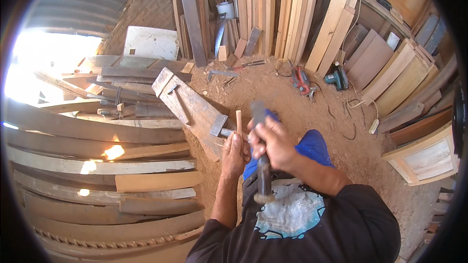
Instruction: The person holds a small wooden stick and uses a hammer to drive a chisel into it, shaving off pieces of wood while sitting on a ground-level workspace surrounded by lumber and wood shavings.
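My left hand (234, 153) is closed around a slim wooden peg (239, 119), which stands nearly upright. Next to those fingers is a hammer with a grey metal head (219, 125); its handle runs behind my left hand, and I cannot tell whether the hand grips it too. My right hand (274, 143) is wrapped round a chisel (264, 173), its dark handle pointing down toward my shirt. The chisel's blade is up beside the peg and smeared by motion. Beyond the hands, a worn wooden plank (197, 104) carries a small wooden-handled hammer (180, 104).
Long boards (97, 139) lie stacked at my left. Planks (297, 14) lean upright at the back. On the sawdust-covered floor are a red power tool (302, 82), a teal circular saw (336, 78), a metal square (222, 73) and loose cords. A framed panel (429, 159) stands at right.
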Motion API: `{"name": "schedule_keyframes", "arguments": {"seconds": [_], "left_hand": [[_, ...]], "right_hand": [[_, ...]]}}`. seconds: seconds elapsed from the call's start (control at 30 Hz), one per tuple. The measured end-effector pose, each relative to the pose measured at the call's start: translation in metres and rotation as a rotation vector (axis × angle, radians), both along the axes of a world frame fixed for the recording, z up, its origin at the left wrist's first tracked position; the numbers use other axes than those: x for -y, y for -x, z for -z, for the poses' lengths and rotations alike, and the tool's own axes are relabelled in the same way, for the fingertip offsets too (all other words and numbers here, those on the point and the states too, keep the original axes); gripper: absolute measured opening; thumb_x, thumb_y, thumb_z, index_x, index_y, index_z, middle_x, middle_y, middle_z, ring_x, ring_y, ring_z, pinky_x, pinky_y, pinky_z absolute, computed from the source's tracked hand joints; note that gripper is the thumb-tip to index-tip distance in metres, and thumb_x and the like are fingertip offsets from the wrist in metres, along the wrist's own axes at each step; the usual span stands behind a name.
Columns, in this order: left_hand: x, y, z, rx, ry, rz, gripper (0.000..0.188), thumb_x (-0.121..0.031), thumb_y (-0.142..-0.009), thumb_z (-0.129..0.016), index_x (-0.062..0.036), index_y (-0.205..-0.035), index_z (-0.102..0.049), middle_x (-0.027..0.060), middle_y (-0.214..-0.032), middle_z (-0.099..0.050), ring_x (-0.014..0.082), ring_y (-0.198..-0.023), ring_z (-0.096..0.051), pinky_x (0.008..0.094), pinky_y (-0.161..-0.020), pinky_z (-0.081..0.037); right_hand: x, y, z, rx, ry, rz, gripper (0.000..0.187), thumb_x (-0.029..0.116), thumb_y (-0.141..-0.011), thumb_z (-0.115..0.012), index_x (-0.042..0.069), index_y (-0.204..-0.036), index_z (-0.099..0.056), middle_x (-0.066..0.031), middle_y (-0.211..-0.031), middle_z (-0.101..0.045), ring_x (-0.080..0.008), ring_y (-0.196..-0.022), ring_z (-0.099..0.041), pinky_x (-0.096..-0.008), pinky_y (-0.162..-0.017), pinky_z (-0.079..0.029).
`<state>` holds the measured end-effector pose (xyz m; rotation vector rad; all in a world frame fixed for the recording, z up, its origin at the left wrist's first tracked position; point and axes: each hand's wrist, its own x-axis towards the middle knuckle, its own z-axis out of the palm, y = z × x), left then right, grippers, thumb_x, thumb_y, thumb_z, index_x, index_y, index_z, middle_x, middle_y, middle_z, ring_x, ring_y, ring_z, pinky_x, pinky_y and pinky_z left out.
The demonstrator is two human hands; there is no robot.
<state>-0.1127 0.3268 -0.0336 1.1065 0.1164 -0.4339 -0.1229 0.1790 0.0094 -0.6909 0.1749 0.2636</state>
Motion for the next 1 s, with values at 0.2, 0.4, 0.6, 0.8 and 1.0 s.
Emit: {"name": "schedule_keyframes", "arguments": {"seconds": [0.2,0.4,0.6,0.8,1.0], "left_hand": [[-0.027,0.004,0.005,1.037,-1.123,-0.091,0.036,-0.029,-0.104,-0.04,-0.0017,-0.12,-0.056,0.0152,-0.097,-0.062,0.0173,-0.089,-0.06,0.0335,-0.077,-0.05],[-0.005,0.034,-0.033,0.638,-0.68,-0.068,0.029,-0.021,-0.103,-0.038,0.0003,-0.094,-0.056,0.0122,-0.072,-0.058,0.0236,-0.062,-0.057,0.0356,-0.056,-0.044],[-0.049,0.091,0.023,0.18,-0.598,0.098,0.031,-0.026,-0.103,-0.04,-0.0036,-0.084,-0.051,0.0055,-0.06,-0.054,0.0135,-0.051,-0.053,0.0274,-0.045,-0.038],[-0.012,0.001,0.001,0.422,-0.494,-0.07,0.032,-0.033,-0.104,-0.041,-0.004,-0.103,-0.052,0.0059,-0.076,-0.061,0.0083,-0.063,-0.055,0.0241,-0.056,-0.045],[-0.018,-0.003,-0.013,0.512,-0.611,-0.047,0.035,-0.026,-0.105,-0.036,0.0004,-0.114,-0.057,0.0067,-0.089,-0.06,0.0135,-0.081,-0.056,0.0297,-0.072,-0.046]], "right_hand": [[-0.029,0.035,-0.021,0.025,-0.013,-0.304,0.019,0.027,-0.102,-0.043,0.009,-0.105,-0.046,0.003,-0.068,-0.039,-0.005,-0.05,-0.038,-0.0251,-0.049,-0.042],[-0.008,0.044,-0.03,0.065,-0.031,-0.278,0.021,0.03,-0.101,-0.047,0.009,-0.102,-0.047,0.0041,-0.064,-0.036,-0.0049,-0.048,-0.036,-0.0243,-0.048,-0.04],[0.062,0.048,-0.047,0.044,0.119,0.069,0.023,0.03,-0.1,-0.046,0.008,-0.099,-0.045,0.0027,-0.068,-0.04,-0.0046,-0.049,-0.035,-0.0242,-0.047,-0.039],[-0.009,0.007,-0.02,-0.091,-0.108,-0.211,0.015,0.024,-0.101,-0.046,0.009,-0.1,-0.047,0.0034,-0.067,-0.041,-0.005,-0.05,-0.039,-0.0248,-0.048,-0.041],[-0.02,0.029,-0.021,-0.014,-0.056,-0.349,0.02,0.031,-0.1,-0.047,0.011,-0.102,-0.046,0.0052,-0.067,-0.037,-0.0039,-0.05,-0.037,-0.0248,-0.049,-0.041]]}}
